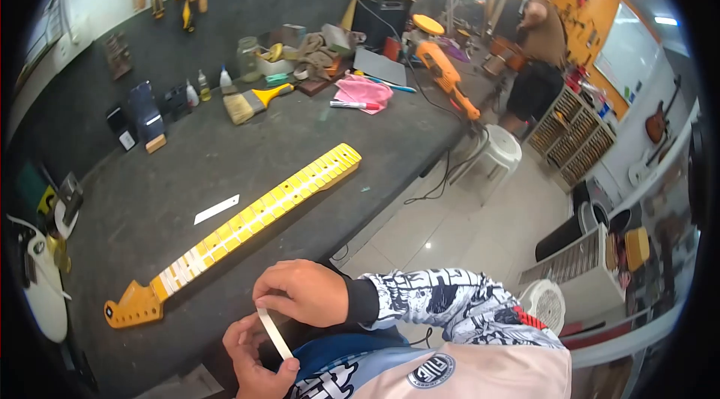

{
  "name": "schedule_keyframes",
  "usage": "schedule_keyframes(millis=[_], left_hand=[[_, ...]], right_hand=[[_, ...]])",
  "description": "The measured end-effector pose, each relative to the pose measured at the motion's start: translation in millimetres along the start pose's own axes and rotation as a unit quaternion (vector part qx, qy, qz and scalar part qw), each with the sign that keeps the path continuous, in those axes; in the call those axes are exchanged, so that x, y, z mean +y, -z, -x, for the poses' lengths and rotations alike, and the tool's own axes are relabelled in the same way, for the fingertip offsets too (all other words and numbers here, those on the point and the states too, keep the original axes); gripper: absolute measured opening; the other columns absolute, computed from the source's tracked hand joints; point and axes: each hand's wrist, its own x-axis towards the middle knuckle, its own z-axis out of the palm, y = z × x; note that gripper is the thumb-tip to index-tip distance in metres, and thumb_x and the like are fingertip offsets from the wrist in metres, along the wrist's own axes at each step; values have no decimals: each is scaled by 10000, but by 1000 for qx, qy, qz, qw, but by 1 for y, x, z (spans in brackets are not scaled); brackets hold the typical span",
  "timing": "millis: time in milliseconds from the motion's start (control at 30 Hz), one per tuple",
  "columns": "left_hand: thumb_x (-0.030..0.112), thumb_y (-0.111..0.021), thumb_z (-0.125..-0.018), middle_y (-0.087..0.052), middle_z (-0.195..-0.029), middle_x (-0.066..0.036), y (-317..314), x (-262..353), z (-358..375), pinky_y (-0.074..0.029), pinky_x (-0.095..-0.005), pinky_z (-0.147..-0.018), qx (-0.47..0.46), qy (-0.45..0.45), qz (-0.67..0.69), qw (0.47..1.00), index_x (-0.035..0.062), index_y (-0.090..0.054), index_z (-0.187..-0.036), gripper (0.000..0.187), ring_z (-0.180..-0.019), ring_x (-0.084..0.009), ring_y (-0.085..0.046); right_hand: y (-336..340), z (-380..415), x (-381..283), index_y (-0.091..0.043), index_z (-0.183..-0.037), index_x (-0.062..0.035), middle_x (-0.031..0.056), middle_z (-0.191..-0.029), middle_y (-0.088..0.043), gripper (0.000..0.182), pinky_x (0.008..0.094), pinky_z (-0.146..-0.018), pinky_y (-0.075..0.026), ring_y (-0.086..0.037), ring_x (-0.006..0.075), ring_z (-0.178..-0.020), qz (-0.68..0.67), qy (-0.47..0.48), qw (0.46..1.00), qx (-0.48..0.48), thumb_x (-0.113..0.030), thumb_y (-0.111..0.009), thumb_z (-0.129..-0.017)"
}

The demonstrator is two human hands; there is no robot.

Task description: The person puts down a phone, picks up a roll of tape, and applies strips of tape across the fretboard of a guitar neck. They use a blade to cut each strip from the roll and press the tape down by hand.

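Between my hands, close to my body, is a short cream-coloured strip of tape (274, 334). My right hand (306, 292) pinches its upper end, and my left hand (255, 361) grips the lower end, thumb on the strip. Beyond them a guitar neck (255, 220) lies diagonally on the dark workbench, its headstock (135, 305) toward the near left. Yellow covers most of the fretboard between the frets, while pale tape strips (182, 271) sit over the frets nearest the headstock. Beside the neck rests a flat white strip with small holes (217, 209).
A wide brush (255, 103), a pink cloth (364, 93), a red marker (355, 105) and glue bottles (204, 85) stand or lie farther back. An orange power tool (448, 78) with a cable is at the bench edge. A person (541, 54) stands beyond a white stool (501, 148).
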Motion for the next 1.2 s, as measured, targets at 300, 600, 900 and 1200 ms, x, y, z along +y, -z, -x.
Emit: schedule_keyframes(millis=[300,600,900,1200], left_hand=[[211,-666,-954,-550,-1232,-123,15,4,-9,-493,-323,-838,-32,88,32,995,60,-297,-1483,663,-1017,-207,-589],[435,-774,-869,-605,-1111,-158,39,-6,-16,-576,-422,-911,-6,209,78,975,5,-461,-1191,622,-1042,-277,-672],[107,-686,-942,-569,-1124,-149,30,27,-42,-556,-341,-907,48,198,104,973,52,-267,-1371,602,-1021,-231,-669],[82,-562,-1032,-575,-1181,-115,35,18,-62,-520,-339,-941,28,156,39,987,1,-658,-1216,222,-1051,-172,-613]], right_hand=[[15,0,-44,-638,-964,-91,28,-935,-652,68,364,-777,-464,-635,242,-859,65,131,986,85,-133,-674,-925],[12,-52,5,-663,-964,-33,134,-884,-682,89,396,-748,-540,-680,342,-823,-35,80,996,25,-101,-690,-912],[18,-116,18,-741,-955,10,120,-854,-750,139,326,-743,-555,-718,196,-795,-29,1,990,-140,-120,-729,-907],[3,-168,31,-757,-949,28,141,-830,-757,209,324,-717,-556,-701,186,-725,3,-62,972,-228,-174,-726,-904]])
